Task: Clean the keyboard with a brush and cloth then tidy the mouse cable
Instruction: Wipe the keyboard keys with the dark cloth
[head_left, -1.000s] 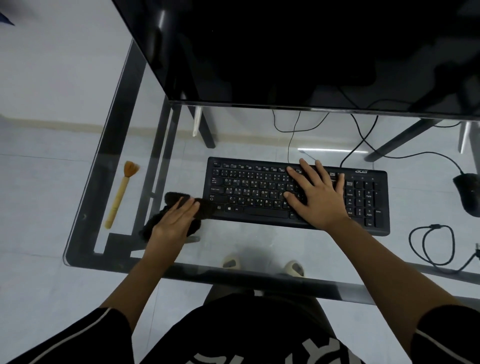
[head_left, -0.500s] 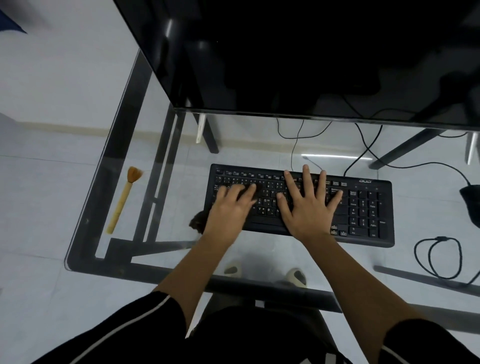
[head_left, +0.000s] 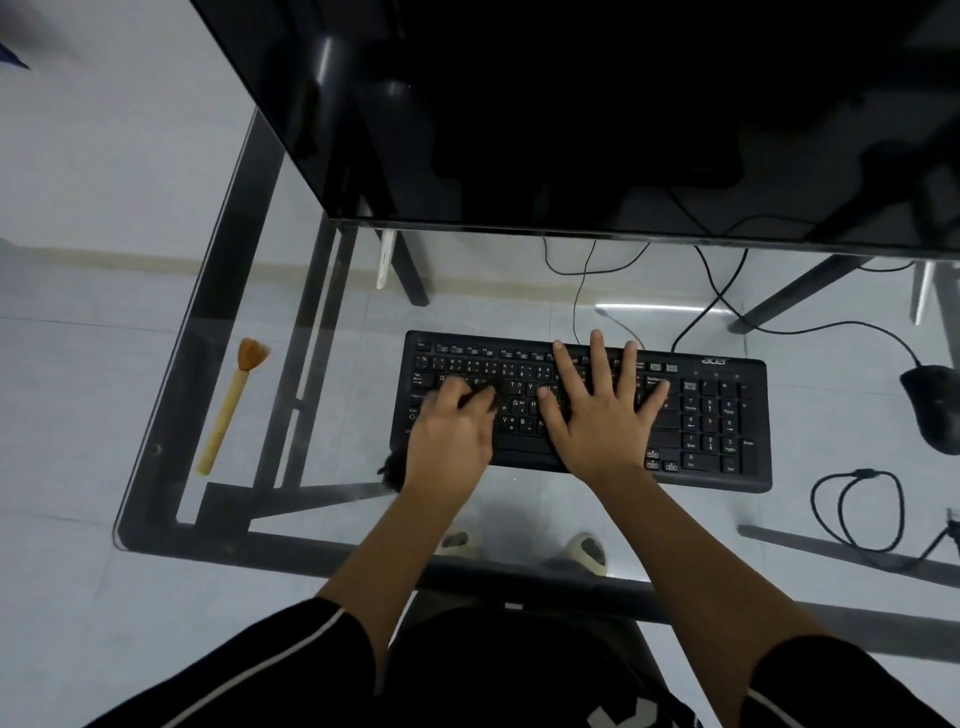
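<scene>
A black keyboard lies on the glass desk. My left hand presses a dark cloth onto the keyboard's left half; only a tuft of the cloth shows beside my wrist. My right hand lies flat on the middle keys with fingers spread, holding the keyboard down. A wooden brush with orange bristles rests on the desk far to the left. The black mouse sits at the right edge, and its cable lies in loose loops near the front right.
A large dark monitor overhangs the back of the desk. Thin cables run from behind the keyboard under the monitor. The desk's black frame and my feet in slippers show through the glass.
My left hand carried the cloth from the desk beside the keyboard onto its left keys. My right hand stayed flat on the keyboard, shifting slightly left.
</scene>
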